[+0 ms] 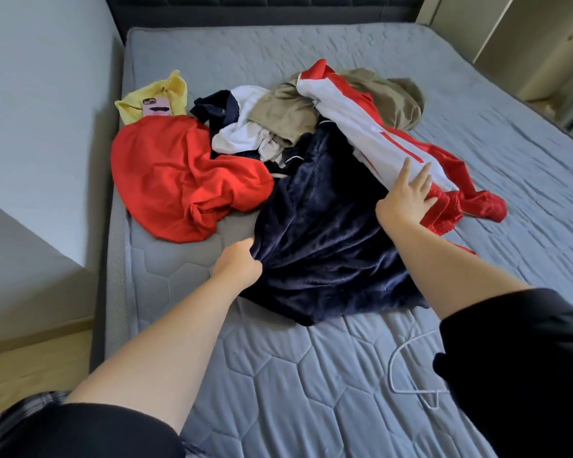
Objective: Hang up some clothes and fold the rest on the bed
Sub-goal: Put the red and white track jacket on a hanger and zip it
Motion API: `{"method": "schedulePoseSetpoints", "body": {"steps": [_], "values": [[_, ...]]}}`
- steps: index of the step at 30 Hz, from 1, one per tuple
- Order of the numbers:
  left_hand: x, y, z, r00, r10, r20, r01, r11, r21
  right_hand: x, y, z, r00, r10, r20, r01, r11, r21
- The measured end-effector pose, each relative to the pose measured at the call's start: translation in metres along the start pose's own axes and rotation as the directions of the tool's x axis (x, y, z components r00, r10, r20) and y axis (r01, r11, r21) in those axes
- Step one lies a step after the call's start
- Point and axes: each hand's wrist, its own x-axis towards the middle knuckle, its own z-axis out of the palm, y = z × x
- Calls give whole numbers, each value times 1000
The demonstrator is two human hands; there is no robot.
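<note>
On bed (278, 375), left grip (237, 264) clutching navy robe (321, 233), right grip (407, 193) released, touching striped jacket (351, 117)

The left hand (239, 264) has its fingertips buried in a bunched fold of the navy fleece garment (321, 233); only its back and knuckles show. The right hand (407, 193) is seen from behind, so its palm, down on the red-and-white track jacket (354, 117), is hidden. That jacket covers part of the khaki garment (285, 107). A navy-and-white garment (242, 130) lies mostly under the heap, and its kind cannot be told. The phone (156, 108) meets the red garment (176, 173) at its near end; whether it runs underneath is unclear. Toward the mattress's near right corner, a white hanger (407, 368) is partly hidden behind the black right sleeve (523, 358). The headboard (245, 8) is cut off by the top edge. The mattress (278, 375) is cut off along its near edge by the bottom.
</note>
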Motion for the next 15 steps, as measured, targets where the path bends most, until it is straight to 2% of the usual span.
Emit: {"method": "schedulePoseSetpoints", "body": {"steps": [4, 7, 11, 13, 15], "values": [[-2, -1, -1, 999, -13, 51, 14, 1000, -19, 14, 4, 4, 994, 67, 88, -64, 997, -31], [1, -4, -4, 998, -18, 66, 21, 999, -49, 23, 10, 7, 998, 38, 58, -25, 976, -216], [2, -10, -5, 998, -17, 65, 22, 997, -77, 22, 12, 8, 998, -1, 61, 17, 966, -258], [3, -14, -4, 995, -31, 99, 40, 995, -96, 10, -1, 5, 993, -10, 121, 37, 973, -226], [6, -19, -2, 989, -39, 140, 56, 991, -125, -10, -27, 1, 966, -68, 248, 90, 993, -80]]}}
